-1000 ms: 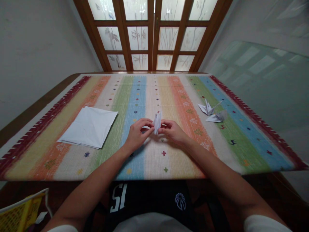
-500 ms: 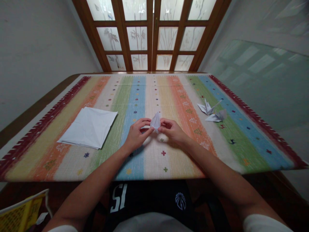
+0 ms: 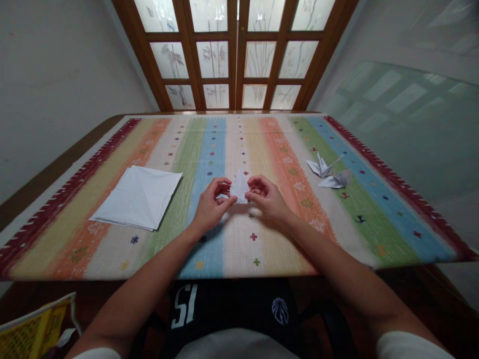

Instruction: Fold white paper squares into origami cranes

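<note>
A small piece of folded white paper [image 3: 238, 188], pointed at the top, is held upright between my two hands just above the tablecloth. My left hand [image 3: 213, 203] pinches its lower left side between thumb and fingers. On the lower right, my right hand [image 3: 268, 200] grips the paper with thumb and curled fingers. The fingertips partly cover the paper's edges. To the left of my hands lies a stack of square white paper sheets [image 3: 138, 194]. Two folded paper cranes [image 3: 321, 166] rest together on the right of the table.
A striped tablecloth [image 3: 239, 249] covers the table, whose front edge is close to my lap. At the lower left, below table height, is a yellow basket-like item [image 3: 35, 329]. Wooden doors with glass panes [image 3: 235, 55] stand beyond the far edge.
Both hands have spread slightly apart at the fingers, and the folded paper appears wider and flatter towards me. The stack and the cranes have stayed put.
</note>
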Tool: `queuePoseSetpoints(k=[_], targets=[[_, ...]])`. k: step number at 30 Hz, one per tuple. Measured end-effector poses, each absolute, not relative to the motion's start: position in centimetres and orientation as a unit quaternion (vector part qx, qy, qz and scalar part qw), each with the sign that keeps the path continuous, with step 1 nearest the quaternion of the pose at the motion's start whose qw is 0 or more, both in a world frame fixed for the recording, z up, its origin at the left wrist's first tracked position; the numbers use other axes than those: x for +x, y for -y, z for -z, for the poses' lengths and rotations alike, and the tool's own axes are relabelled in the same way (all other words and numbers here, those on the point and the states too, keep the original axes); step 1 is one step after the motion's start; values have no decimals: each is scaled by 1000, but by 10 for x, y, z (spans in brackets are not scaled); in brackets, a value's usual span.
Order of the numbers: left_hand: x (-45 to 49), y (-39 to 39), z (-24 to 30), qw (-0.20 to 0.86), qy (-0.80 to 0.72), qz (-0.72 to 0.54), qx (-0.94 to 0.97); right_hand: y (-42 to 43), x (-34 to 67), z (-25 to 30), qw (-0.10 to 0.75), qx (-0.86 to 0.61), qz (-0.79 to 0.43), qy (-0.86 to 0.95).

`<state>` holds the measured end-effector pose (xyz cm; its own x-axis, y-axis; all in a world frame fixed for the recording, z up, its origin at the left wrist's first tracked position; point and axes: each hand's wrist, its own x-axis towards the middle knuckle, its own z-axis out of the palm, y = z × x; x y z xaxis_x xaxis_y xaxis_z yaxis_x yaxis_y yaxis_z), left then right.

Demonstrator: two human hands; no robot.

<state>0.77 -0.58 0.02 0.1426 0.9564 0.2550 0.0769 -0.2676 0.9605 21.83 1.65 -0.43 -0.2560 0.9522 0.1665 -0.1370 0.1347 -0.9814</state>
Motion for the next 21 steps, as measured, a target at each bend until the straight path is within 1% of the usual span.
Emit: queuePoseSetpoints(k=[5,10,12,18,21], targets=[[7,6,-1,442,-410,-501,621,-16,218,7,490,-359,-553,570],[7,8,-4,350,-426,-464,693,-15,219,7,498,-367,-517,591],[7,9,-5,335,-421,-459,707,-13,219,6,501,-367,-506,598],[10,10,-5,432,-383,-428,696,-5,217,0,479,-335,-495,643],[9,7,-2,433,-415,-430,675,-1,215,-1,468,-318,-489,664]])
